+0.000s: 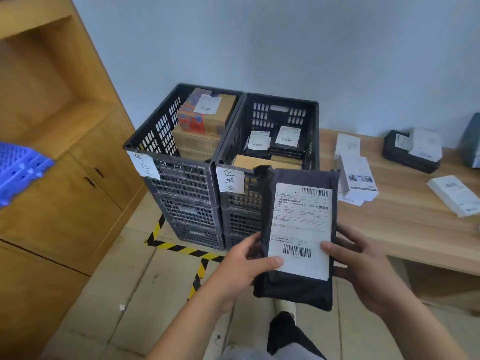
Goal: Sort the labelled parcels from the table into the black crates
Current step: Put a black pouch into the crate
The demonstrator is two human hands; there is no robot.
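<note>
Both hands (246, 263) around black labelled parcel (298, 237) before crates (223, 152).

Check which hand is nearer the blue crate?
Left. The left hand grips the black parcel on the side facing the blue crate; the right hand grips its far side.

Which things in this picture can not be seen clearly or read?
Head view:
- Label text on the held black parcel: too small.
- Right crate front: hidden by the parcel.
- Grey device: cut by right edge.
- Blue crate: cut by left edge.
</note>
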